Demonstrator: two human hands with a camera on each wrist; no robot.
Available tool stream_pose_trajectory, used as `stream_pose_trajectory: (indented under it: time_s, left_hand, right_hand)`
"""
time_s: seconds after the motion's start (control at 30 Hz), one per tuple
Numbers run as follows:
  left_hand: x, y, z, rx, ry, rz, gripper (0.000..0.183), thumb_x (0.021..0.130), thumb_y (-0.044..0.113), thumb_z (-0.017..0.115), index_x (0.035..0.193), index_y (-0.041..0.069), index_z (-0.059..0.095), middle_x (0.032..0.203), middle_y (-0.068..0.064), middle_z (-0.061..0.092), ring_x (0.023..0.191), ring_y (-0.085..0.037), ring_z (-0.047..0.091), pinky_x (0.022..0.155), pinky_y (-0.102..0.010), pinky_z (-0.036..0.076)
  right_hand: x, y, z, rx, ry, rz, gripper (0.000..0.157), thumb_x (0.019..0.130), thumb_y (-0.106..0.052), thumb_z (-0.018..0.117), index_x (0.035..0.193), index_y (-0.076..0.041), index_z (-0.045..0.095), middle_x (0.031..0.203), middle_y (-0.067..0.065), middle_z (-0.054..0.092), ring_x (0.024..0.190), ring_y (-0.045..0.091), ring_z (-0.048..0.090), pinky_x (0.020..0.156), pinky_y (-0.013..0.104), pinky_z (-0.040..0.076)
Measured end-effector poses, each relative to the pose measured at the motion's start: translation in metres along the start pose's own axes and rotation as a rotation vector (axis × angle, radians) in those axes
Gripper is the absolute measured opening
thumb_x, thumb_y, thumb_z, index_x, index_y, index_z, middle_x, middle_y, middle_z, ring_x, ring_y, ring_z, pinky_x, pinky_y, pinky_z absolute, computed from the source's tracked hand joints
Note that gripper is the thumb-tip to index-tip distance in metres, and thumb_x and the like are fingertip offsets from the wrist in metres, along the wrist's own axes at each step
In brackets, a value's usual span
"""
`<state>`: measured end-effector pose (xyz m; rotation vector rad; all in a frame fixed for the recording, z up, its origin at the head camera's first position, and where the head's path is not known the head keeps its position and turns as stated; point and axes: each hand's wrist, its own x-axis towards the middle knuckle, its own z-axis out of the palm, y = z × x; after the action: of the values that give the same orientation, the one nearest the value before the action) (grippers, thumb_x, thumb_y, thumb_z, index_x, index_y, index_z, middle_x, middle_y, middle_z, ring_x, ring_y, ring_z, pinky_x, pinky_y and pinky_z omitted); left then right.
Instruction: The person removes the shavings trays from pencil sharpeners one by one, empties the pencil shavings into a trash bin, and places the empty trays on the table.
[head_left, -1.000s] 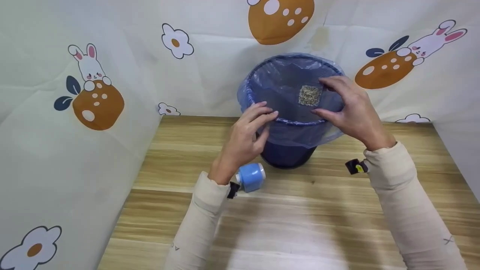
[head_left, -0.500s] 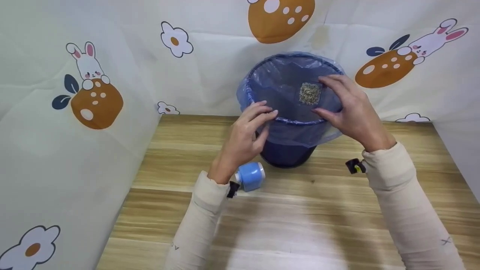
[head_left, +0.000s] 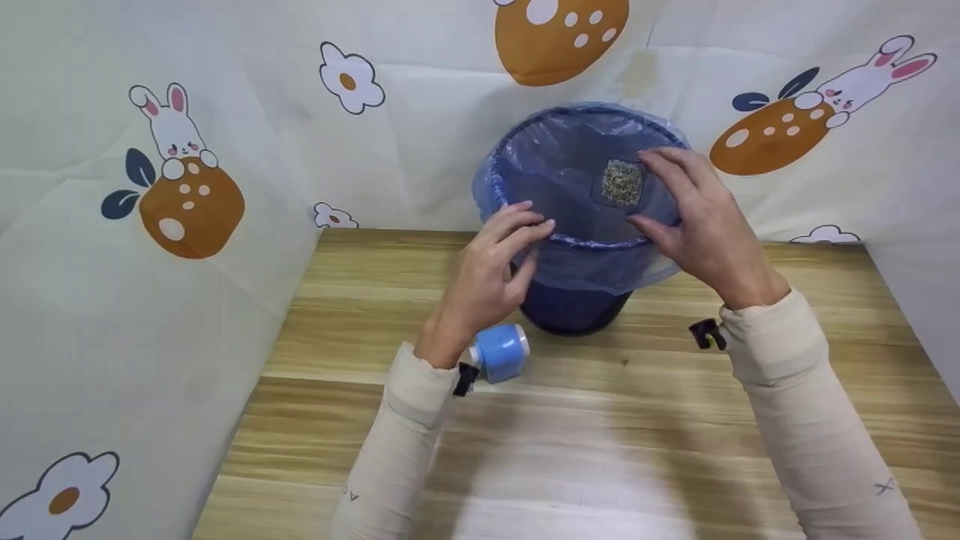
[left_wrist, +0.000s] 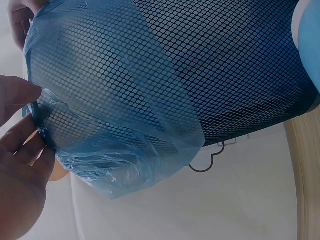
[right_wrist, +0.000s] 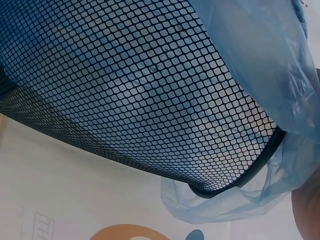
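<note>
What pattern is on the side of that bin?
The bin is a dark mesh of small, honeycomb-like holes; the right wrist view shows it best.

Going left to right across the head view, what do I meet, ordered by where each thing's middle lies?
Rabbit-and-fruit print on the left, upper flower print, left hand, bag-lined bin, right hand, low right-hand flower print.

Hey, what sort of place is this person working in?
Probably a small staged indoor booth, though I can't be certain: a wood-grain tabletop enclosed by rabbit-printed sheeting, with a mesh bin standing close to the back wall.
</note>
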<state>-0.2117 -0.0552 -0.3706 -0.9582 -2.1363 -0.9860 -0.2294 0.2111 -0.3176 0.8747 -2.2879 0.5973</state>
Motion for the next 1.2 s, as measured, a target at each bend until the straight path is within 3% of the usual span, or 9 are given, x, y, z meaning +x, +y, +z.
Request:
stream_pose_trajectory:
  time_s: [1.2]
  left_hand:
    - [0.0004,0.0003,0.0004,-0.006,0.003,-0.006,0.029,0.092,0.000,0.061,0.120,0.000,0.070,0.122,-0.016,0.065,0.130,-0.030,0.053,0.119,-0.037,0.030]
  right_hand:
    - [-0.0008,-0.0047,0.0028,-0.019,0.039,-0.020,0.067,0.079,0.002,0.080,0.139,0.004,0.051,0.139,0.023,0.049,0.131,0.037,0.046,0.112,0.041,0.039]
